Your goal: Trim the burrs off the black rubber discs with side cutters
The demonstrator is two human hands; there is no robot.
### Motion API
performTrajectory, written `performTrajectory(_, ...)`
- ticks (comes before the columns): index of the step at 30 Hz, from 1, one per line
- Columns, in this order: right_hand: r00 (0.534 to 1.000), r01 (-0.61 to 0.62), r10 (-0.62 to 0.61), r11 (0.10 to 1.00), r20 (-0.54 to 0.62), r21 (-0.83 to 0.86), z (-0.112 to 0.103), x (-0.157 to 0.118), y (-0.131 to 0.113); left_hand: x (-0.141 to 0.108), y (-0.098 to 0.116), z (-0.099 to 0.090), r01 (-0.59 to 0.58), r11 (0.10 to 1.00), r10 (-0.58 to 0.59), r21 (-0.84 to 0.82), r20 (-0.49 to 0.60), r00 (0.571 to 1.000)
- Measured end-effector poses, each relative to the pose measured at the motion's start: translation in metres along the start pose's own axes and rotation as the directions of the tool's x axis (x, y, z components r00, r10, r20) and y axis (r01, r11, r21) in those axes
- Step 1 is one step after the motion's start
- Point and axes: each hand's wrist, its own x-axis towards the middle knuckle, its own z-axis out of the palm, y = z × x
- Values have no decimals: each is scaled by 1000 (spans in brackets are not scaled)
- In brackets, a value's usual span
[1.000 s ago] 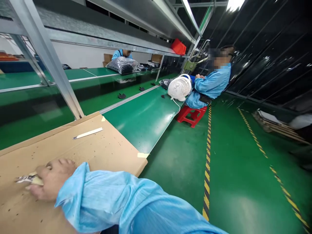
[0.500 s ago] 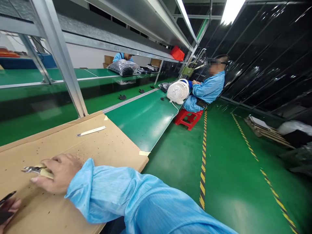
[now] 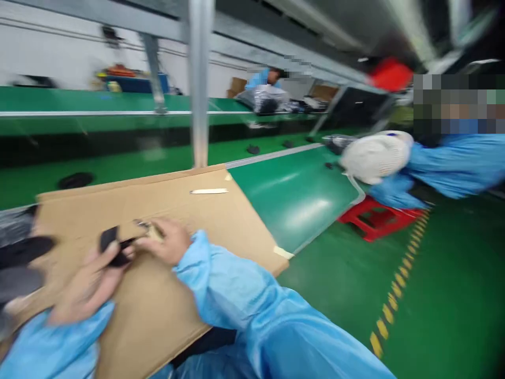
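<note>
My left hand (image 3: 89, 287) grips a black plastic part (image 3: 109, 239) above the cardboard sheet (image 3: 158, 310), thumb on top of it. A narrow black piece sticks out of the part towards my other hand. Close by on the right, my right hand (image 3: 173, 243) is wrapped round small side cutters (image 3: 154, 232) with cream handles, their metal jaws pointing left. Blur hides whether the right fingertips touch the black part. Behind the hands, a slim pale blade-like tool (image 3: 209, 191) lies flat on the cardboard.
Round black pieces (image 3: 26, 250) lie at the left edge. A metal post (image 3: 200, 89) rises behind the cardboard. The green bench (image 3: 288, 195) runs right to a white fan (image 3: 376, 158). Beside it, a co-worker in blue (image 3: 461, 163) sits on a red stool (image 3: 381, 216); another person (image 3: 264, 79) is beyond.
The view has swung left, bringing my whole left hand and the round black pieces into sight. My two hands have come close together, with the side cutters still in the right.
</note>
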Motion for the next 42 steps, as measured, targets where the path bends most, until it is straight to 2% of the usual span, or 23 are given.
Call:
performTrajectory(1, 1000, -14, 14, 1000, -3, 26, -3, 0, -1, 2, -3, -4, -35, 999, 36, -20, 43, 998)
performTrajectory(2, 1000, -23, 23, 999, -13, 41, -5, 2, 0, 4, -4, -8, -11, 1000, 13, -22, 74, 997)
performTrajectory(4, 999, 31, -30, 999, -36, 36, -6, 6, 5, 11, -4, -14, 12, 998, -11, -56, 21, 1000)
performTrajectory(7, 991, 128, -129, 990, -22, -64, -5, 10, 8, 16, 1, -17, 11, 990, -22, -143, -74, 997)
performTrajectory(13, 973, 229, -221, 953, 61, -200, -6, 5, 3, 14, 3, -17, 52, 960, -69, -275, -53, 996)
performTrajectory(25, 953, 299, -278, 926, 120, -231, -9, 8, 3, 14, 3, -18, 72, 948, -86, -311, -31, 996)
performTrajectory(33, 953, 295, -270, 929, 137, -221, -9, 7, 5, 16, 1, -21, 63, 956, -72, -286, -21, 997)
performTrajectory(42, 946, 304, -242, 892, 213, -336, -10, 8, 5, 15, 0, -21, 42, 962, -51, -270, -27, 998)
